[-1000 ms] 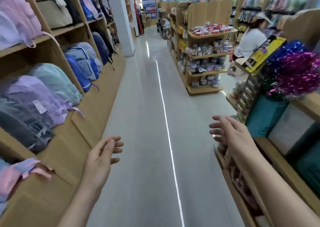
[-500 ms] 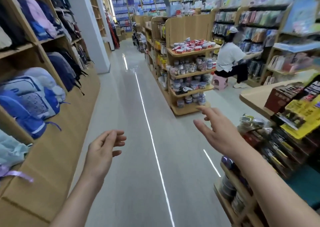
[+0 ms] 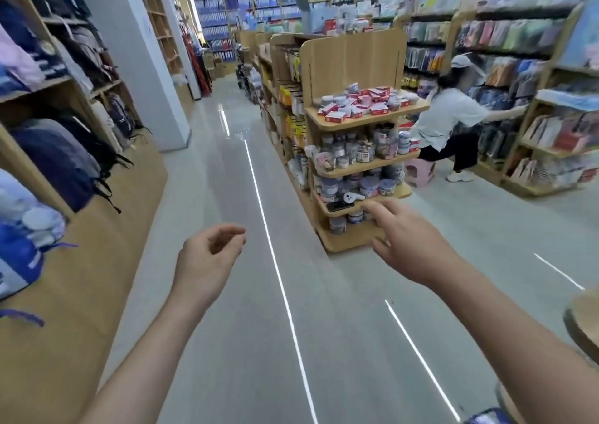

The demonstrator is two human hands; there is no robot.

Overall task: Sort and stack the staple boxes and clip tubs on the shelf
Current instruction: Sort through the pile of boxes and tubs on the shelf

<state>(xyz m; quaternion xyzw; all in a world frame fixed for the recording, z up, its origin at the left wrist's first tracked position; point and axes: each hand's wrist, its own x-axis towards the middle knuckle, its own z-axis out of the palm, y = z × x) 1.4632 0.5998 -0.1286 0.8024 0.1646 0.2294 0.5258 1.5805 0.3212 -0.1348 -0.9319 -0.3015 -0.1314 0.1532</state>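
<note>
Stationery shop aisle, glossy grey floor. Target is the light-wood end shelf unit ahead: red-and-white cardboard staple boxes jumbled on its top tier, clear round plastic clip tubs on the tiers below. I'm on approach, nothing sorted yet. Left hand fingers loosely curled, empty. Right hand fingers spread, empty, short of the unit. Next I close in and reach the top tier.

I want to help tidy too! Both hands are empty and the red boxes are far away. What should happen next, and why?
Probably step closer to the end shelf. The left hand and right hand hold nothing, and the jumbled staple boxes on its top tier and the clip tubs below look out of reach across the floor.
</note>
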